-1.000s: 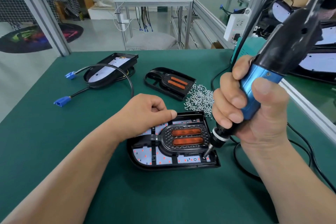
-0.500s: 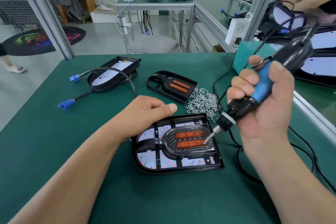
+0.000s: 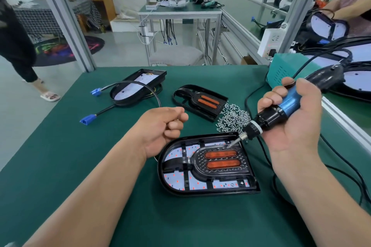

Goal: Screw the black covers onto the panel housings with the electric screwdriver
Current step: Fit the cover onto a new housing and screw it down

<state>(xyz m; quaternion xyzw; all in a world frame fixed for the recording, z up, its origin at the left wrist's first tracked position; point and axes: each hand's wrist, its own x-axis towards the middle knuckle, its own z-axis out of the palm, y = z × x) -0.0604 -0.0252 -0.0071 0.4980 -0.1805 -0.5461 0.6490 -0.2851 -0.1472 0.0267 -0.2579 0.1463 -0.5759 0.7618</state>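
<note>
- While the right hand (image 3: 297, 126) wraps fingers and thumb round the blue-and-black electric screwdriver (image 3: 289, 104) at middle right, the tool slants down to the left, its bit tip at the upper edge of the black cover with two orange oblong lenses (image 3: 220, 159).
- That cover sits inside the black D-shaped panel housing (image 3: 210, 192), which lies flat on the green bench (image 3: 80, 166) at lower centre, white LED board showing around the cover.
- The left hand (image 3: 164, 126) hovers just left of the housing's top, fingers curled into a loose fist with the thumb against the forefinger; whether it encloses anything cannot be told.
- A heap of small silver screws (image 3: 232, 118) lies just above the housing, below the screwdriver's nose.
- A second black cover with orange lenses (image 3: 200, 102) lies on the bench at centre, touching the screw heap.
- Another black housing with a white board (image 3: 138, 84) rests at upper left, its black cables ending in blue connectors (image 3: 87, 120).
- A teal metal box (image 3: 281, 70) stands at the bench's upper right.
</note>
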